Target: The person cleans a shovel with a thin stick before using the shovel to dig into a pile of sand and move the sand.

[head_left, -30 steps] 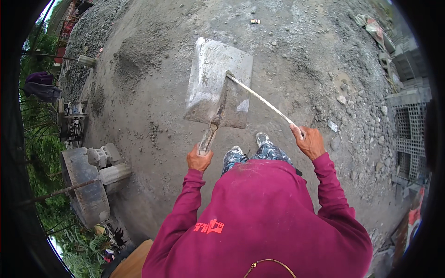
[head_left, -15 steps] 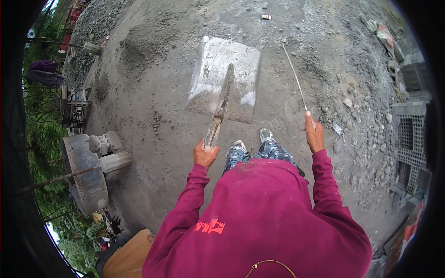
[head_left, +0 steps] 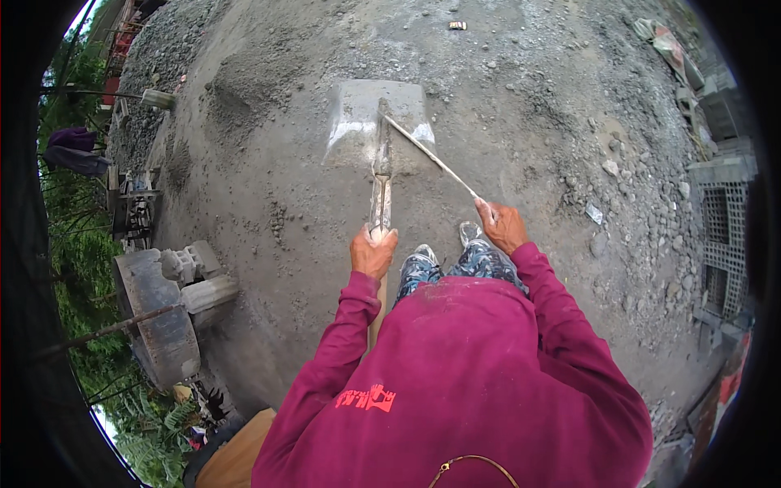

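The shovel (head_left: pixel 383 159) is gripped by the closed left hand (head_left: pixel 374 253), ahead of the feet (head_left: pixel 470 233); a thin stick (head_left: pixel 431 156) (tip at the blade (head_left: pixel 354 114)) is clasped in the curled right hand (head_left: pixel 503 226).

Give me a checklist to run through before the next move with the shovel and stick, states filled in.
1. Left hand closed around the handle of the grey, square-bladed metal shovel: ok.
2. Right hand gripping the thin, pale stick: ok.
3. Stick's tip pressing on the blade: cannot tell; they overlap in view.
4. Blade free of residue: not ok; pale patches show.
5. Pale-smeared shoes apart from the blade: ok.
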The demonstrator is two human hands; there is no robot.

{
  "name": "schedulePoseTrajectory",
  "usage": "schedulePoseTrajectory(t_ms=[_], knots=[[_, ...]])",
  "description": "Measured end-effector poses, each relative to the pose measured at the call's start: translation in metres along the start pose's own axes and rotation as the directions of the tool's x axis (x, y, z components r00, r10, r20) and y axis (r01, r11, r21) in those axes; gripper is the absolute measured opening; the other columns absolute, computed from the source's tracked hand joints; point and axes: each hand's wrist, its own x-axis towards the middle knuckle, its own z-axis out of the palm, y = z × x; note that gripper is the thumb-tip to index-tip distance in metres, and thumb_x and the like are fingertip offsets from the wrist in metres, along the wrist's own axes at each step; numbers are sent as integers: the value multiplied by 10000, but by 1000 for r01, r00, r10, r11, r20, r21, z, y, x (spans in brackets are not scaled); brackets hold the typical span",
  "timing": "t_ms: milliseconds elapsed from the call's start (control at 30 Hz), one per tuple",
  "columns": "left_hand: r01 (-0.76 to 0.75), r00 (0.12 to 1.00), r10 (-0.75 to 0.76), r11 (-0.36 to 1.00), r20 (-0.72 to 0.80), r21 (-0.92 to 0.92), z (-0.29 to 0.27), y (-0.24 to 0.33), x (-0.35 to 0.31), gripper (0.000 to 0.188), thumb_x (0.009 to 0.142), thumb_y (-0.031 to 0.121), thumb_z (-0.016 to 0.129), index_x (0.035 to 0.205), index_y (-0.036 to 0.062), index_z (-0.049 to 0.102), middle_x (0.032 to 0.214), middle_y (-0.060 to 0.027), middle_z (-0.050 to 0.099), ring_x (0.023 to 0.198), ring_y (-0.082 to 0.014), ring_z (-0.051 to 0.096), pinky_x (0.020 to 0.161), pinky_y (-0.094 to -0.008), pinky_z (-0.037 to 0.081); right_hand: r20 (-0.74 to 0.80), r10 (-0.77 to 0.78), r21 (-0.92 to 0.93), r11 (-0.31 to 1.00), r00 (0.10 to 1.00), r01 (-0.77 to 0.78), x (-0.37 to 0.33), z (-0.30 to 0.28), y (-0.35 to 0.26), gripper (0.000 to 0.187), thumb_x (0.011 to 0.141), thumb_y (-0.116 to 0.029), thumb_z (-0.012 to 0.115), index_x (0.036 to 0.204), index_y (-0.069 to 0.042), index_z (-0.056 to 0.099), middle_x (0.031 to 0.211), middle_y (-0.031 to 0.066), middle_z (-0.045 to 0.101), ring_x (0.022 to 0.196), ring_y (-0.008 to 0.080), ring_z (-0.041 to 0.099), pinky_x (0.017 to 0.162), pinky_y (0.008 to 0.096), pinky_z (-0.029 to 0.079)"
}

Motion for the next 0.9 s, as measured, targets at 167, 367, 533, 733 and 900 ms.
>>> schedulePoseTrajectory(t_ms=[167,367,533,733,900], knots=[[-232,963,248,962,-105,146,-15,-48,13,213,816,216,700,871,47,581,606,-36,552,436,-103,491,400,-281,423,43,301,-332,904,953,-271,19,-35,143,771,873,-642,452,795,100,646,747,324,615,680,455,625,633,483,488],[488,800,12,569,599,-662,-84,43,-9,364,829,306,699,966,13,531,524,-31,498,374,-133,495,350,-275,430,324,648,449,536,689,-715,-36,-28,124,649,901,-612,457,866,10,642,557,29,439,407,166,399,388,348,346],[322,874,-189,915,447,-244,-75,17,25,330,823,312,692,952,66,513,627,-45,549,410,-125,501,360,-273,425,218,524,577,611,824,-542,-50,-40,62,422,937,-412,539,1107,-33,616,583,-22,428,438,75,382,399,259,340],[447,827,-290,859,482,-251,-41,-13,42,270,813,275,697,921,85,539,635,-49,547,422,-134,508,369,-285,429,307,193,435,842,932,-318,-76,-84,-32,436,946,-239,535,1364,-119,508,737,1,529,597,80,475,592,242,456],[493,798,-251,796,549,-353,-29,-22,47,268,835,276,681,948,70,551,626,-43,541,424,-134,510,370,-285,431,342,4,276,955,940,-105,-85,-81,-38,402,948,-194,502,1340,-106,525,852,61,607,697,156,540,690,308,469]])
